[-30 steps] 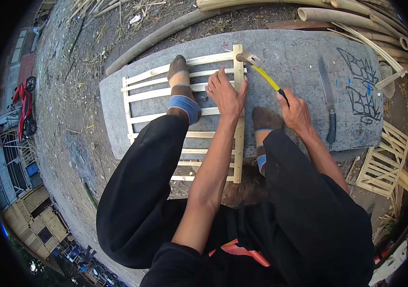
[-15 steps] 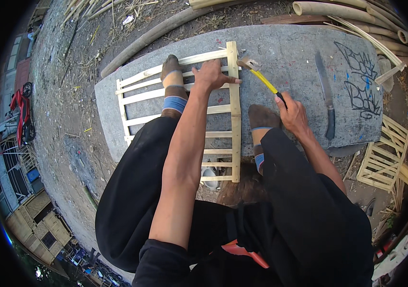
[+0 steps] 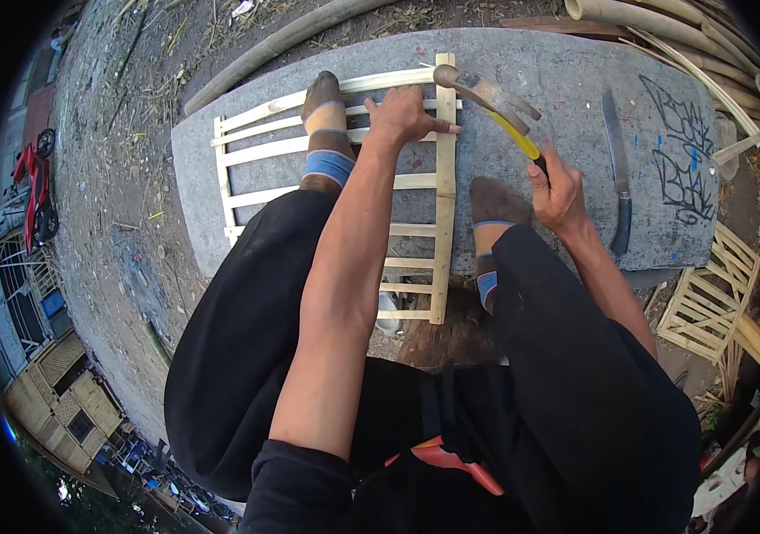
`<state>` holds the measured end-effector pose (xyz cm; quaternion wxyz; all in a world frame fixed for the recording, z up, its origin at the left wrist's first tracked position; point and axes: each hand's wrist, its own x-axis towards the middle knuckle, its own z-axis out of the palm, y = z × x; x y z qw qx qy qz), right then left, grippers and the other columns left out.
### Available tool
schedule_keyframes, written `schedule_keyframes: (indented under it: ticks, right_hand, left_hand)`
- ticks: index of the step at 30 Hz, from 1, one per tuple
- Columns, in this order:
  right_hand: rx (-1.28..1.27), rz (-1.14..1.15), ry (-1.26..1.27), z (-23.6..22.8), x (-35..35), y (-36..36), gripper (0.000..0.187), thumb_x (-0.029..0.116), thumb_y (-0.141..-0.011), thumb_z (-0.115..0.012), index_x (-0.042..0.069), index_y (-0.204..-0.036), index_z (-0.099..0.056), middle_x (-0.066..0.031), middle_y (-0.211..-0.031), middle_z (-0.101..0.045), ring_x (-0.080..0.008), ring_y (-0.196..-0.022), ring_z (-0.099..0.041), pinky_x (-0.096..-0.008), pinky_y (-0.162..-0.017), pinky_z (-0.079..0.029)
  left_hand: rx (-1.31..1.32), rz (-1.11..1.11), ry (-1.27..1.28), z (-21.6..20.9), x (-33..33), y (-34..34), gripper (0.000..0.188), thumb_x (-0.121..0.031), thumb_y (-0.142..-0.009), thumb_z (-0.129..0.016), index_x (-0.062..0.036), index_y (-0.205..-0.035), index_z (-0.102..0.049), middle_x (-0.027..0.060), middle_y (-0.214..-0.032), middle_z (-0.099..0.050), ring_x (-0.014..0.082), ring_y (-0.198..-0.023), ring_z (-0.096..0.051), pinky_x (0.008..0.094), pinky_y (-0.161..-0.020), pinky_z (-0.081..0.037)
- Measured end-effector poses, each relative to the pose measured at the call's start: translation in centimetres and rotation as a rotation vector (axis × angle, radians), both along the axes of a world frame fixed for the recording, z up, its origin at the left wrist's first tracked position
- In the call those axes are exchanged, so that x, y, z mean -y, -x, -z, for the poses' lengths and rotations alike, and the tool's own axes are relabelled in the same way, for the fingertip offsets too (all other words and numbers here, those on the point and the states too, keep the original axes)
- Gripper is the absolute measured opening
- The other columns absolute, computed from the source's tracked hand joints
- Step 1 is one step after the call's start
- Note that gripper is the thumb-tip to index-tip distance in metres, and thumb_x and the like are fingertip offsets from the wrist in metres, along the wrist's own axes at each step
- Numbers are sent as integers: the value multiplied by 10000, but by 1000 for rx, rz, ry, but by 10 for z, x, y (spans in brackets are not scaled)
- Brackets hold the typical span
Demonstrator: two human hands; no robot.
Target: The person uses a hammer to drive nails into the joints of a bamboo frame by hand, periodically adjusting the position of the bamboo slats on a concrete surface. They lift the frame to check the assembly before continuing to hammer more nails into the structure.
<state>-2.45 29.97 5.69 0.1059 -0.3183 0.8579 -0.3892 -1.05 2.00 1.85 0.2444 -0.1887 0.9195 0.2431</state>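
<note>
A ladder-like bamboo slat frame [image 3: 444, 209] lies on a grey concrete slab, its long right rail joined to several crosswise slats. My left hand [image 3: 402, 116] is closed over the slats near the upper end, its thumb stretched across that rail. In my right hand [image 3: 560, 189], fingers wrapped round the dark grip, is a claw hammer [image 3: 515, 133] with a yellow handle. Its steel head is raised above the rail's upper end, just beyond my left thumb. My left foot [image 3: 323, 111], in a sock, rests on the slats; my right foot [image 3: 497, 203] stands beside the rail.
A long knife [image 3: 617, 169] with a dark handle lies on the concrete slab [image 3: 558, 98], right of the hammer. Bamboo poles [image 3: 647, 18] are piled at the far right. Another slatted panel [image 3: 709, 289] lies on the ground. A red motorbike [image 3: 34, 191] stands at far left.
The hammer head has risen from low beside the rail to above its upper end, looking larger. My left hand keeps its place on the frame. The whole view has shifted slightly.
</note>
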Motion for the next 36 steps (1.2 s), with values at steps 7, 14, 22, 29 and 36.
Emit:
schedule_keyframes:
  ticks: [7, 14, 22, 29, 36]
  right_hand:
    - [-7, 8, -173, 26, -21, 12, 266, 326, -1002, -536, 60, -994, -532, -208, -643, -596, -455, -630, -614, -518, -514, -432]
    - [-85, -40, -280, 40, -19, 16, 277, 330, -1005, -533, 59, -946, -521, -204, -629, -585, -452, -618, -609, -506, -501, -431]
    - [-145, -28, -146, 22, -12, 17, 291, 350, -1014, -518, 63, -967, -528, -185, -573, -544, -401, -551, -610, -450, -463, -424]
    - [-24, 16, -57, 17, -28, 25, 292, 358, -1008, -522, 67, -980, -534, -195, -591, -565, -422, -599, -623, -476, -486, -434]
    - [-64, -71, -255, 37, -14, 15, 274, 330, -998, -547, 60, -960, -522, -199, -630, -586, -442, -610, -614, -504, -493, -436]
  left_hand:
    - [-26, 19, 12, -5, 1, 7, 1026, -692, -540, -834, 49, -1206, -587, 212, -1270, -616, 357, -1248, -546, 732, -1047, -250]
    - [-2, 1, 23, -5, -5, 7, 1001, -702, -514, -838, -15, -1214, -635, 165, -1262, -634, 334, -1270, -535, 728, -1077, -248]
    - [-44, 17, 9, 1, -1, 6, 1027, -661, -528, -852, -57, -1311, -574, 175, -1271, -633, 356, -1255, -547, 731, -1038, -263]
    - [-9, 23, 15, -6, 4, 2, 984, -662, -528, -852, -37, -1249, -607, 188, -1224, -650, 361, -1224, -565, 719, -1043, -271]
    - [-116, 9, -18, -5, -3, 0, 965, -650, -528, -853, -51, -1245, -611, 180, -1277, -628, 362, -1267, -535, 708, -1045, -279]
